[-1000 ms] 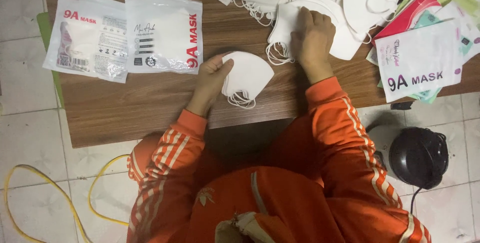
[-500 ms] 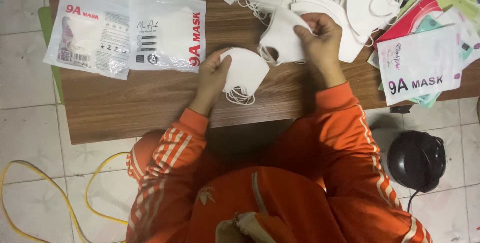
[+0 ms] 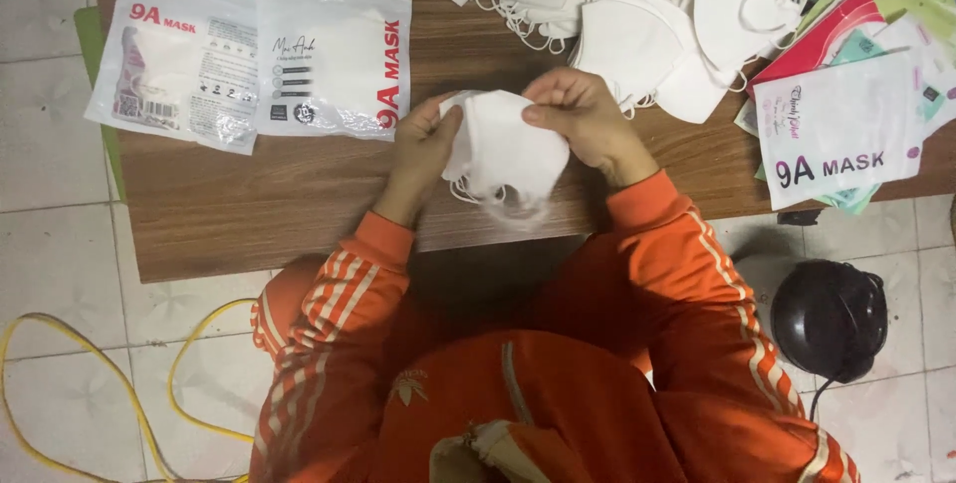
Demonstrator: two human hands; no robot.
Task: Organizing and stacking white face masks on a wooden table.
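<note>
Both my hands hold a small stack of white face masks (image 3: 506, 149) just above the near edge of the wooden table (image 3: 299, 204). My left hand (image 3: 426, 142) grips the stack's left side. My right hand (image 3: 583, 120) pinches its upper right edge. The ear loops dangle below the stack. A loose pile of white masks (image 3: 637, 5) lies beyond my right hand at the table's far side. Orange striped sleeves cover both my arms.
Two sealed clear mask packets (image 3: 254, 55) lie flat at the table's left. A stack of empty printed packets (image 3: 841, 115) sits at the right edge. A black round object (image 3: 829, 319) stands on the tiled floor at right. A yellow cable (image 3: 119, 383) loops on the floor at left.
My right hand picked a mask from the pile and brought it onto the mask in my left hand. Both hands now hold the stack together near the table's front.
</note>
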